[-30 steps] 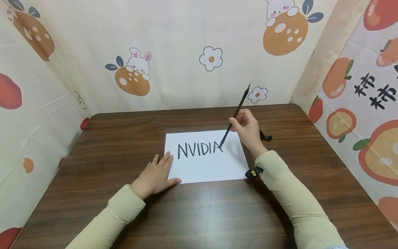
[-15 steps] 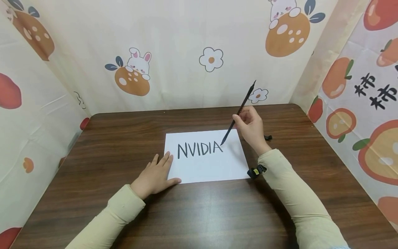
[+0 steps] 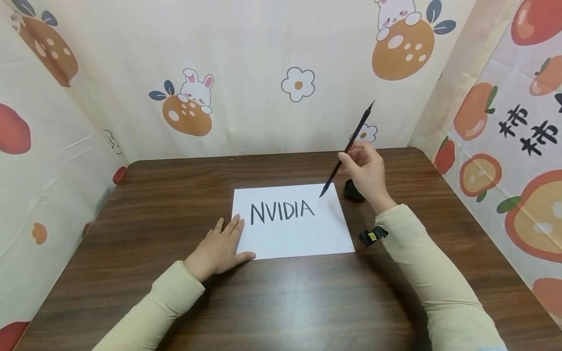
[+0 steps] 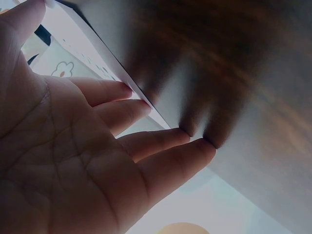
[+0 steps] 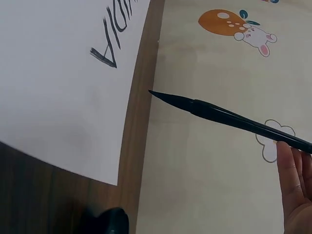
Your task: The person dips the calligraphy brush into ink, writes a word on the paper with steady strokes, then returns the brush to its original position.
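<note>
A dark writing brush (image 3: 347, 151) slants in my right hand (image 3: 366, 170), pinched between thumb and fingers. Its dark, pointed bristles appear raised off the paper in the right wrist view, where the brush (image 5: 219, 113) crosses in front of the backdrop. White paper (image 3: 298, 239) lies on the table with NVIDIA lettered on it in black. My left hand (image 3: 217, 248) rests with spread, straight fingers on the paper's left edge. In the left wrist view, fingertips of the left hand (image 4: 83, 151) touch the paper's edge and the table.
Just right of the paper sits a small black object (image 3: 352, 191), partly hidden behind my right hand. A black wrist camera (image 3: 372, 236) is strapped at the right cuff. The brown wooden table (image 3: 285, 307) ends at a printed cloth backdrop (image 3: 250, 58).
My right hand has moved right and away from me, carrying the brush off the letter A. More of the black object now shows. The left hand and paper have stayed put.
</note>
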Action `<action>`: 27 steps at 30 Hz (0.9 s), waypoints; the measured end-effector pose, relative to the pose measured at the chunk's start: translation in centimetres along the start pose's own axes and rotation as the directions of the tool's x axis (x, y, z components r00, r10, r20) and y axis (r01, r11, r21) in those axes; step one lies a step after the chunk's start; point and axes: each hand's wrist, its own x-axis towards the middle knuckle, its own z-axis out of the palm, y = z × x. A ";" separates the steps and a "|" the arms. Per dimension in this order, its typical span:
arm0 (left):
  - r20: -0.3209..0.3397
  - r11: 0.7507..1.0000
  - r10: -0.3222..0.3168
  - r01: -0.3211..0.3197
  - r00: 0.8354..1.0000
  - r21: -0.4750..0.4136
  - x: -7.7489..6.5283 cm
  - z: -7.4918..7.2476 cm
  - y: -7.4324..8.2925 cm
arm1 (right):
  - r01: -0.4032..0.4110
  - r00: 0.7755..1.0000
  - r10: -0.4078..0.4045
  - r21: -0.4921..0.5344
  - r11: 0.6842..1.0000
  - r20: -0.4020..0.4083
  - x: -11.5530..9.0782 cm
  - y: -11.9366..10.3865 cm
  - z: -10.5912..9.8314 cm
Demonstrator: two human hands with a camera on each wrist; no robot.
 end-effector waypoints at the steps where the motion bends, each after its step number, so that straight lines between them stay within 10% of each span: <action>1: -0.001 1.000 0.000 0.000 1.000 0.001 0.0 0.0 0.0 | -0.002 1.000 0.002 -0.005 1.000 0.000 0.1 -0.1 -0.2; 27: -0.001 1.000 -0.004 0.004 1.000 -0.008 0.0 0.0 0.0 | -0.287 0.950 0.299 -0.119 0.950 0.094 3.8 -1.9 -6.7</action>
